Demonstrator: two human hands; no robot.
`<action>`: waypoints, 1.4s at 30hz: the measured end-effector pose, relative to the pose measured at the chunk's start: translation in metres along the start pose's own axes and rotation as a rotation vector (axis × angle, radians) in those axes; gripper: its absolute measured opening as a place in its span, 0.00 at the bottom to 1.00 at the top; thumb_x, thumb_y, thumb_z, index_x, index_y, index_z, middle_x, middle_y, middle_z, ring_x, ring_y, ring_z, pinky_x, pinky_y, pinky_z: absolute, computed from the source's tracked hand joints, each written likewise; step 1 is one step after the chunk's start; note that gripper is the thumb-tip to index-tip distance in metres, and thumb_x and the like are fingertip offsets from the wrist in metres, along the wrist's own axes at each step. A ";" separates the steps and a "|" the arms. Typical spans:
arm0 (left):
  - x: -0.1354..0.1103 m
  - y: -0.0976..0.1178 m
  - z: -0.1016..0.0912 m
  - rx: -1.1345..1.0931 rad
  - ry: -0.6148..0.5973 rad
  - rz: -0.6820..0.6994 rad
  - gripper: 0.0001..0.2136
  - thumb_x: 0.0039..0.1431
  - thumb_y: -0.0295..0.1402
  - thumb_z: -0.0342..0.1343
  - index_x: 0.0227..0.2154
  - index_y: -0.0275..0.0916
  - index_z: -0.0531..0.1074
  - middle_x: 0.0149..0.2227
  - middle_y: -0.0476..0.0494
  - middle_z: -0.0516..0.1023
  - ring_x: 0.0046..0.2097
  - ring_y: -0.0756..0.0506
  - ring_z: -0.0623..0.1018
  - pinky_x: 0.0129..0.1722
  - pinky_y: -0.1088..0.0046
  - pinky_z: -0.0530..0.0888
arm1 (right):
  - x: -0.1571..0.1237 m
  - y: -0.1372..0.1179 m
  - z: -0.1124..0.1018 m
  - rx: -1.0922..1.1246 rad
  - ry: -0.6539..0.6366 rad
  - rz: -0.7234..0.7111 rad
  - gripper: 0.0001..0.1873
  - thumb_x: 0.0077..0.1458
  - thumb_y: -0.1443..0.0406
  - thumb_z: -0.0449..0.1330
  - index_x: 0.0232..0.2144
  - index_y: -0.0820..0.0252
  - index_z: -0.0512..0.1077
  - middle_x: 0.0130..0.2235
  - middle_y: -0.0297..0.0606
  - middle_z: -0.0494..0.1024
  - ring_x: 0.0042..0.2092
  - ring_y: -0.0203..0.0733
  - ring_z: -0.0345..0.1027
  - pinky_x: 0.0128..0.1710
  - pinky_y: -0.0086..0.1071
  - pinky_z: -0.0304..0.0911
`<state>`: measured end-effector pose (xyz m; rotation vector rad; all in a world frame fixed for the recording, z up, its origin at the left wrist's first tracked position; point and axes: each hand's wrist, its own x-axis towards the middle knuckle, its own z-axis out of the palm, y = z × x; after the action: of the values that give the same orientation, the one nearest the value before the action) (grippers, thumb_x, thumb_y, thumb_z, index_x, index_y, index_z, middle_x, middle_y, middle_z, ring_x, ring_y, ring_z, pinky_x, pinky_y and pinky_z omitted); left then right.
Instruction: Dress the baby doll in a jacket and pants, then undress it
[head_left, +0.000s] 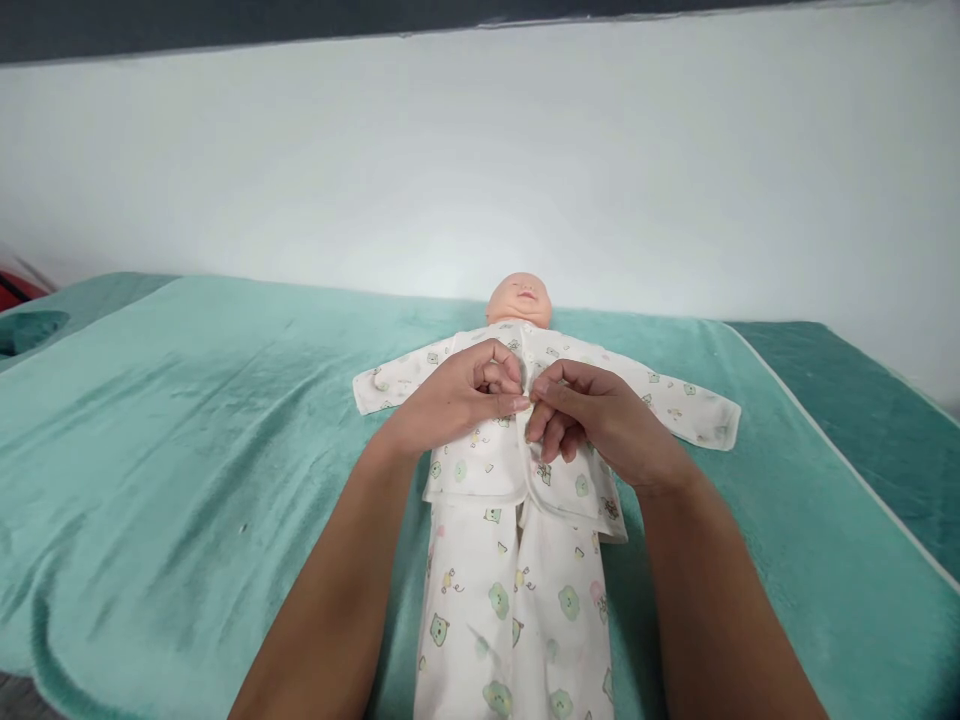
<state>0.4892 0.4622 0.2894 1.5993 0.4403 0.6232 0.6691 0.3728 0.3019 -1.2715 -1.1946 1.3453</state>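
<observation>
A baby doll [519,298] lies on its back on a teal blanket [187,450], head away from me. It wears a white printed shirt [480,462] and matching trousers [517,610], arms spread out sideways. My left hand [457,400] and my right hand [600,420] meet over the doll's chest. Both have their fingers curled and pinch the shirt's front edges where the two flaps overlap. The fingertips touch each other at the middle seam.
The blanket covers a padded table; darker green fabric [847,400] shows at the right, and a hole [30,330] at the far left. A pale wall [480,160] rises right behind the table. A red object [15,288] peeks in at the left edge.
</observation>
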 end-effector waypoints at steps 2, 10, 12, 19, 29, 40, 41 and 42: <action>0.000 0.002 0.000 0.013 0.013 -0.021 0.13 0.53 0.37 0.67 0.34 0.41 0.68 0.28 0.53 0.71 0.31 0.53 0.68 0.34 0.74 0.65 | -0.002 -0.002 0.000 -0.037 -0.013 0.005 0.14 0.61 0.54 0.61 0.33 0.58 0.66 0.27 0.36 0.81 0.22 0.35 0.73 0.19 0.23 0.62; -0.003 0.008 0.000 0.128 0.100 -0.119 0.13 0.47 0.38 0.70 0.33 0.39 0.74 0.29 0.50 0.73 0.32 0.51 0.71 0.32 0.74 0.67 | -0.007 -0.003 -0.007 -0.151 -0.088 0.075 0.11 0.57 0.58 0.62 0.37 0.57 0.66 0.24 0.34 0.80 0.17 0.32 0.65 0.15 0.23 0.56; -0.003 0.009 -0.001 0.140 0.098 -0.125 0.13 0.47 0.38 0.70 0.33 0.39 0.75 0.30 0.49 0.75 0.34 0.50 0.72 0.33 0.74 0.68 | -0.007 -0.002 -0.008 -0.166 -0.094 0.092 0.09 0.57 0.60 0.61 0.36 0.57 0.67 0.23 0.32 0.79 0.16 0.31 0.63 0.15 0.23 0.54; -0.006 0.010 -0.006 0.143 0.005 -0.119 0.11 0.52 0.37 0.67 0.34 0.39 0.74 0.32 0.49 0.74 0.35 0.51 0.73 0.34 0.76 0.69 | -0.005 -0.001 -0.008 -0.161 -0.091 0.098 0.08 0.56 0.61 0.61 0.35 0.57 0.67 0.22 0.32 0.79 0.15 0.31 0.63 0.14 0.23 0.54; -0.004 0.009 -0.007 0.135 -0.040 -0.130 0.11 0.53 0.37 0.65 0.34 0.39 0.71 0.30 0.51 0.74 0.32 0.52 0.70 0.31 0.76 0.65 | -0.003 0.002 -0.007 -0.147 -0.081 0.089 0.08 0.55 0.61 0.62 0.36 0.56 0.69 0.22 0.32 0.78 0.15 0.30 0.60 0.14 0.23 0.53; -0.007 0.014 0.000 0.207 -0.031 -0.108 0.07 0.52 0.31 0.60 0.31 0.40 0.67 0.28 0.52 0.69 0.30 0.52 0.65 0.29 0.74 0.60 | -0.003 0.001 0.000 -0.241 -0.048 0.093 0.07 0.51 0.67 0.58 0.35 0.56 0.66 0.21 0.32 0.78 0.15 0.32 0.62 0.13 0.24 0.52; -0.007 0.014 0.001 0.219 -0.018 -0.113 0.06 0.52 0.29 0.59 0.31 0.41 0.67 0.28 0.52 0.68 0.29 0.52 0.64 0.28 0.74 0.60 | -0.003 0.001 0.000 -0.245 -0.050 0.091 0.07 0.51 0.67 0.58 0.35 0.56 0.66 0.21 0.32 0.78 0.15 0.32 0.62 0.13 0.24 0.52; -0.007 0.014 0.002 0.231 -0.006 -0.119 0.06 0.51 0.28 0.58 0.30 0.41 0.66 0.27 0.53 0.67 0.28 0.52 0.63 0.27 0.74 0.59 | -0.003 0.001 -0.001 -0.247 -0.052 0.090 0.07 0.51 0.67 0.58 0.34 0.56 0.65 0.21 0.32 0.78 0.15 0.32 0.62 0.13 0.24 0.52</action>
<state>0.4843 0.4548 0.3019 1.7777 0.6161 0.4910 0.6701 0.3702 0.3011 -1.4866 -1.3870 1.3319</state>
